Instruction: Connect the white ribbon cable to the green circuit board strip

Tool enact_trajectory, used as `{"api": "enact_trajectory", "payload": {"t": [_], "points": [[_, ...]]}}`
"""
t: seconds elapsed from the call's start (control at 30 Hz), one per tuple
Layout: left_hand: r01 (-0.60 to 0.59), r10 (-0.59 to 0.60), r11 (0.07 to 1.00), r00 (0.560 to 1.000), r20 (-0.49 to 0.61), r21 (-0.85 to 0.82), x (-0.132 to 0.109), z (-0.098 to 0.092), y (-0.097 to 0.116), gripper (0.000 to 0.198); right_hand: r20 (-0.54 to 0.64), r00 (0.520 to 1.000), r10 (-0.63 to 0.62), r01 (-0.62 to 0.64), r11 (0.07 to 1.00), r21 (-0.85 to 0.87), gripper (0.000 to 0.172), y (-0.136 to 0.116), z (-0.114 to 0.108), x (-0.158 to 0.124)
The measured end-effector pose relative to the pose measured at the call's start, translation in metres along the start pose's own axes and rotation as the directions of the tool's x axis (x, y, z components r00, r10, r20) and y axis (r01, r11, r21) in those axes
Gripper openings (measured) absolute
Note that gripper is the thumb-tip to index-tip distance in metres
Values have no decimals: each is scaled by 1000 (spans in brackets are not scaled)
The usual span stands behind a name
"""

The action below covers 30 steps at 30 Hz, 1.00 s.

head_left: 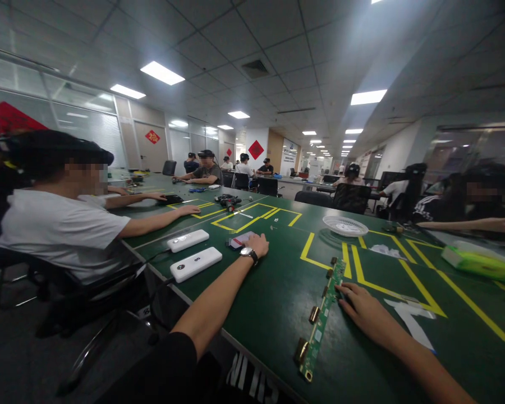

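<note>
A phone (239,241) lies on the green table. My left hand (258,246), with a watch (248,253) on its wrist, rests over the phone's right end, its fingers apart. Some of those fingers are hard to make out. In front of me lies a long, narrow green circuit board (325,314) with several gold-coloured parts along its left side. My right hand (359,307) is open beside the board, with its fingertips touching the board's right edge. Neither hand is wrapped round anything.
Two white power banks (196,264) lie left of my left arm. A white plastic basket (345,225), a white strip (414,324) and a bright green pack (480,261) are on the right. Yellow tape (357,269) marks the table. A person in white (67,224) sits at left.
</note>
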<state>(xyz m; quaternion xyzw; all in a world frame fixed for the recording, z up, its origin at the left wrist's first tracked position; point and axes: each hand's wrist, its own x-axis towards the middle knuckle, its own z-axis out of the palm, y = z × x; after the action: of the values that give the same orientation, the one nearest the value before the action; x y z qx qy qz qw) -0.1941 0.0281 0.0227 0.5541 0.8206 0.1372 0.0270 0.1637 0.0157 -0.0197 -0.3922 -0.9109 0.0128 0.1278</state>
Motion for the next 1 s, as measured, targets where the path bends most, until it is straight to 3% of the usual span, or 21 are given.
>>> {"api": "enact_trajectory", "payload": {"t": [0.47, 0.73, 1.0], "points": [[50, -50, 999, 999, 10, -11, 7, -3, -11, 43, 29, 1000, 3, -3, 1000, 2, 52, 3, 0, 0], [74, -74, 997, 997, 22, 23, 22, 5, -22, 48, 44, 998, 50, -49, 999, -13, 49, -15, -15, -5], [141, -142, 989, 990, 24, 42, 35, 0, -44, 46, 60, 996, 72, -72, 997, -6, 47, -24, -23, -10]]}}
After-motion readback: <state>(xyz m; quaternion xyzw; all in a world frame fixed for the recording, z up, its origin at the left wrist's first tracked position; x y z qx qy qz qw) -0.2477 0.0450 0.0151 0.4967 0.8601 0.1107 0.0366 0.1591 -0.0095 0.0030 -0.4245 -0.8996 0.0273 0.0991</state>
